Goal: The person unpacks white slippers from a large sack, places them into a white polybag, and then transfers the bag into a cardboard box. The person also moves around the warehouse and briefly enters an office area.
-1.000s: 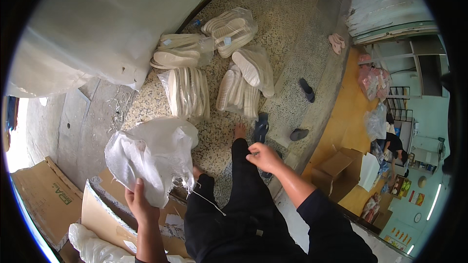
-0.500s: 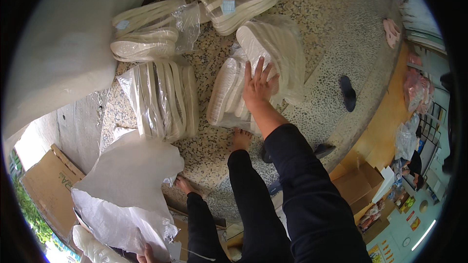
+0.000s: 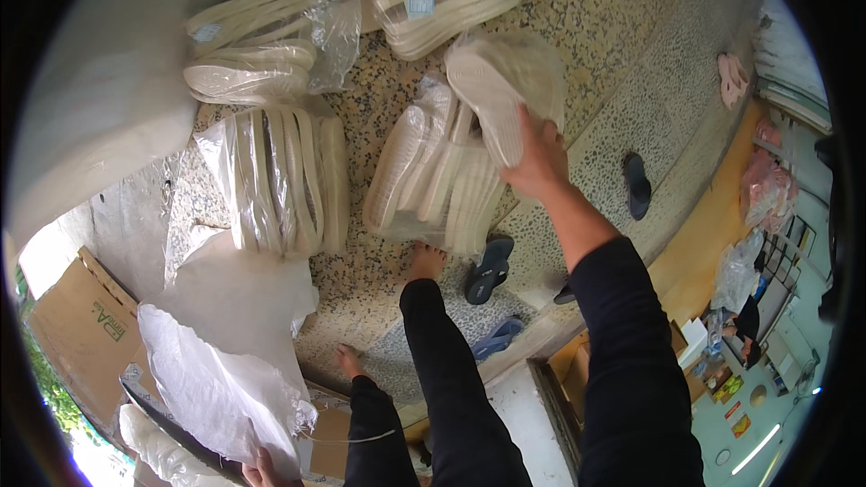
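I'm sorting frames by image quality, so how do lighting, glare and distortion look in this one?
Head view: even daylight on the speckled floor, soft shadows; strong fisheye bending and black corners; glare on the plastic-wrapped sole bundles; the lower-left rim blown out bright; the right hand gripping a bagged bundle of soles is fairly sharp; the left hand is cropped at the lower edge.

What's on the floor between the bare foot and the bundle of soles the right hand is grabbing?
Head view: another bagged bundle of soles lies between the foot and the bundle in the right hand.
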